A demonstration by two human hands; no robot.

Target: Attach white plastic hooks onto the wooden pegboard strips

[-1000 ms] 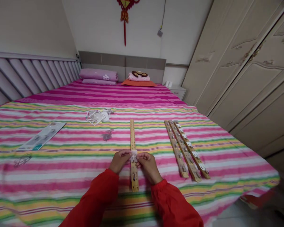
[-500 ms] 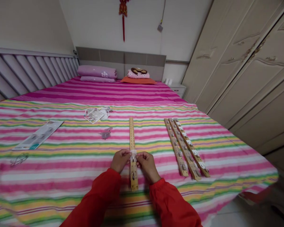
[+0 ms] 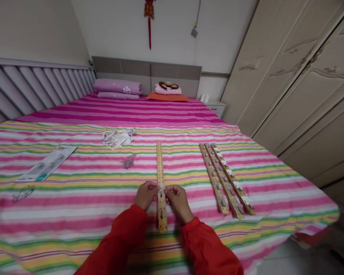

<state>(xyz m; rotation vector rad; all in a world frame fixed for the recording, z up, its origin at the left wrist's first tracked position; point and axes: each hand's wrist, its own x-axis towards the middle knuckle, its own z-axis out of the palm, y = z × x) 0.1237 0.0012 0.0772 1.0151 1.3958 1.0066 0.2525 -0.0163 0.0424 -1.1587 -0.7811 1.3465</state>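
Observation:
A narrow wooden strip with rows of small holes lies lengthwise in front of me on the striped cloth. My left hand is closed in a pinch at its left edge, my right hand in a pinch at its right edge. Between the fingertips, a small metal hook on a clear backing lies against the strip; the fingers partly cover it. Nearer to me on the same strip sits another metal hook.
To the right lie three wooden strips, two with metal hooks and one with white hooks. Left are a long hook package, a thin loop, small clear pieces and crumpled packets. Folded bedding is at the headboard.
Both hands keep almost the same place at the strip. The pale patch above the hook, between the fingertips, looks lower and less white now.

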